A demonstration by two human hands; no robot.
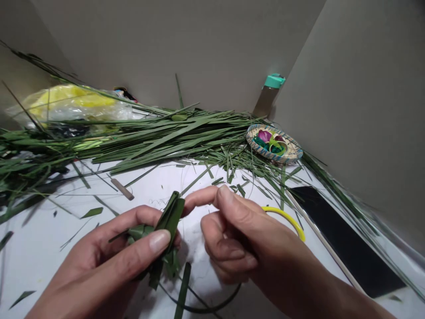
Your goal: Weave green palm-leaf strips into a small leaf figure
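Observation:
My left hand (122, 252) pinches a folded bundle of green leaf strips (170, 217) between thumb and fingers, over the white tabletop (149, 181). Loose strip ends hang below it. Just right of the bundle is my right hand (232, 235), its index fingertip at the edge of the folded leaf and its other fingers curled in. Whether a thin strand lies in that hand cannot be made out. A yellow ring-shaped handle (288, 220) shows partly behind the right hand.
Long green leaves (172, 137) lie piled across the back. A woven basket (292, 156) holding coloured pieces, a bottle (267, 97) and a black-screened phone (345, 241) are at the right. A plastic bag (76, 104) sits back left; leaf scraps are scattered about.

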